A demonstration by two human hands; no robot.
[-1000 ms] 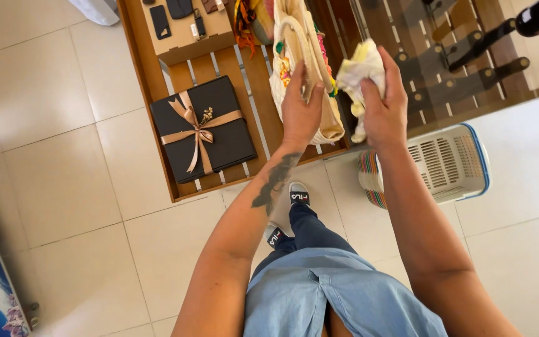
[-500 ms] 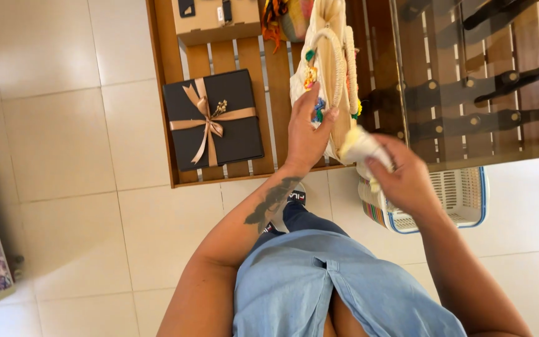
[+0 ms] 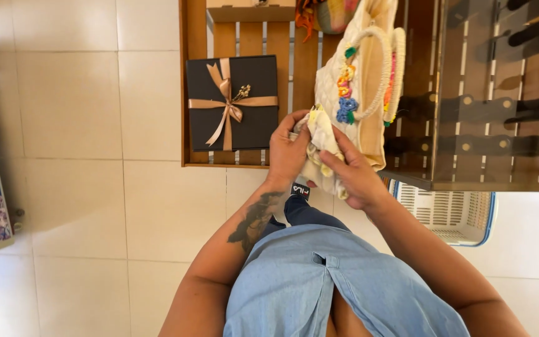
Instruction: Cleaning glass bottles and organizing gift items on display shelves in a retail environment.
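Landmark: the cream woven bag point(image 3: 369, 93) with round handles and small crochet flowers; it lies on the wooden slatted counter point(image 3: 251, 37), and all places below are told from it.
Cloth: a pale cream cloth point(image 3: 320, 150), crumpled, is at the near end of the bag, touching it, just at the near edge of the counter.
Left hand: the left hand point(image 3: 287, 153) is closed on the cloth from the left of the bag's near end; the fingers are curled into the folds.
Right hand: the right hand point(image 3: 357, 175) is clamped on the same cloth from the near side; one finger lies along the top of it. The two hands are close together, with only the cloth between them.
Gift box: a black box point(image 3: 232, 103) with a tan ribbon bow lies flat, left of the bag and apart from it; its near side is close to the counter's front edge.
Glass top: right of the bag there is a glass surface point(image 3: 481, 93) over dark bars; its near edge ends just beside the right wrist.
Basket: a white plastic basket point(image 3: 453, 215) with a blue rim stands on the floor, below the glass edge, near and right of the bag.
Open room: the pale tiled floor point(image 3: 76, 187) far left of the bag is wide and open.
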